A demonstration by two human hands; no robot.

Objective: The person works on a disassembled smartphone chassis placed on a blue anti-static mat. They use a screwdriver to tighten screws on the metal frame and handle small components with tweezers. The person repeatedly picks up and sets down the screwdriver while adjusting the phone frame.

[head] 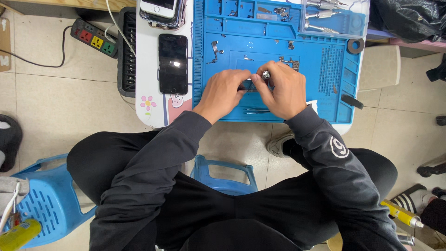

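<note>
The person sits at a small white table point(153, 109), both hands over the blue mat point(320, 69) that covers most of it. The left hand point(222, 93) and the right hand point(284, 90) meet at the mat's middle, fingers pinched around a small dark part point(247, 85) that lies between them, just above the mat. The right hand also grips a screwdriver point(266, 74), its round silver end sticking up between thumb and forefinger. Tweezers point(258, 111) lie on the mat just near of the hands. To the left, off the mat, a black phone point(173, 62) rests face up, with a stack of phones point(160, 10) beyond it at the far edge. A clear tray point(332, 18) with metal tools sits at the far right corner, and a roll of tape point(356, 46) lies just near of it.
</note>
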